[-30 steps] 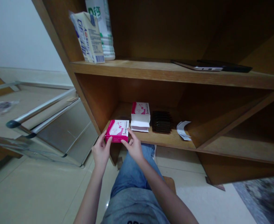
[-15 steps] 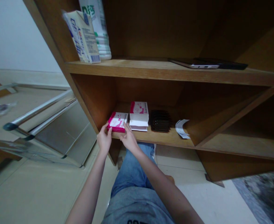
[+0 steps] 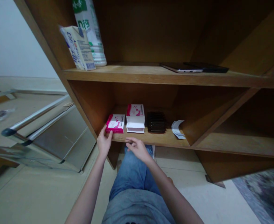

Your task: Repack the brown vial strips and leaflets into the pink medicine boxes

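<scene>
A flat pink and white box [image 3: 115, 122] lies at the left end of the lower shelf. My left hand [image 3: 104, 142] has its fingers at the box's left side and its thumb at the front face, closed about the near left corner. My right hand [image 3: 137, 148] is apart from the box, just in front of the shelf edge, empty with fingers spread. Right of the flat box stands a taller pink and white box [image 3: 135, 115], its white flaps open towards me. Beside that sits a stack of dark packs [image 3: 156, 122].
Curled white paper strips [image 3: 177, 129] lie farther right on the lower shelf [image 3: 160, 139]. Above, the upper shelf holds a drink carton [image 3: 78, 48], a white and green bottle [image 3: 90, 34] and a phone-like dark device [image 3: 181, 67]. A metal-framed rack [image 3: 48, 121] stands at left.
My right hand has let go of the flat box's right side and drawn back towards me. My left hand stays at the box. The view has shifted slightly.
</scene>
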`<action>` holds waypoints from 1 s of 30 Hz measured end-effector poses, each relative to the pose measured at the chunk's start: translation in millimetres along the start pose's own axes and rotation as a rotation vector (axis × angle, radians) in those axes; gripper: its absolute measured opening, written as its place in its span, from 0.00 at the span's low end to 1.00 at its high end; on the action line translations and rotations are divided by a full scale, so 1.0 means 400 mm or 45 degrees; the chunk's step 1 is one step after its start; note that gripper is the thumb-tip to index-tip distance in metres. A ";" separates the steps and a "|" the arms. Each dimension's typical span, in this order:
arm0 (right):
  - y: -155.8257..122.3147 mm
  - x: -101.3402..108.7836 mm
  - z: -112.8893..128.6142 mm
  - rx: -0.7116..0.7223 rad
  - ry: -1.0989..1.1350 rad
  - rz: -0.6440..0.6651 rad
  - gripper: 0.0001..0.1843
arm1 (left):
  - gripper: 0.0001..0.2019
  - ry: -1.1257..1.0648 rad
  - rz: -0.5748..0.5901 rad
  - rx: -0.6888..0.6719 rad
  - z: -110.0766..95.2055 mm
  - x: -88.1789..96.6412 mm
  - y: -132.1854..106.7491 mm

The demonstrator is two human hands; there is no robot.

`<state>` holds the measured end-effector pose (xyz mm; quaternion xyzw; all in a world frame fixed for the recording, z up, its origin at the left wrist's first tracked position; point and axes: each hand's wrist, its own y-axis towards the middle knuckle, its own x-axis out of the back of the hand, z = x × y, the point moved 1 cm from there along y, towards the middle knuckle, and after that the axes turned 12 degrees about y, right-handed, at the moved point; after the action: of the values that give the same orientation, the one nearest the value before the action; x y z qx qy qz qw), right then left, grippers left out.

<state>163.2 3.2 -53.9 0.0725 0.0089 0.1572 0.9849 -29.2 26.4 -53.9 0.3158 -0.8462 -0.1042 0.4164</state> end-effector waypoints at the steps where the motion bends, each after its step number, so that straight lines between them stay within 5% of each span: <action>1: -0.015 0.027 0.005 0.024 0.014 -0.035 0.17 | 0.23 -0.038 -0.012 0.009 -0.001 0.001 -0.001; 5: -0.064 0.167 0.042 0.143 -0.011 -0.425 0.16 | 0.20 -0.228 -0.194 0.032 -0.054 0.012 -0.014; 7: -0.074 0.245 0.065 0.224 -0.028 -0.686 0.16 | 0.16 -0.410 -0.108 0.047 -0.113 0.013 -0.029; 10: -0.067 0.350 0.088 0.281 -0.079 -0.932 0.18 | 0.17 -0.794 0.387 0.147 -0.221 -0.003 -0.060; 12: -0.049 0.404 0.092 0.245 -0.113 -0.952 0.20 | 0.21 -0.951 0.793 0.194 -0.288 -0.024 -0.083; 14: -0.025 0.441 0.091 0.165 -0.123 -0.896 0.22 | 0.22 -1.045 1.047 0.279 -0.337 -0.048 -0.102; 17: 0.009 0.471 0.090 0.006 -0.146 -0.802 0.23 | 0.23 -1.092 1.203 0.429 -0.378 -0.092 -0.116; 24: 0.047 0.472 0.115 -0.320 -0.162 -0.623 0.20 | 0.19 -1.179 1.311 0.509 -0.406 -0.156 -0.110; 30: 0.052 0.447 0.133 -0.297 -0.043 -0.645 0.16 | 0.18 -1.201 1.365 0.582 -0.414 -0.151 -0.101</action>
<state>329.0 70.7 2.9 -0.0434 -0.0079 -0.0952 0.9945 143.8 46.8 -5.6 -0.1392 -0.9734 0.1669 -0.0729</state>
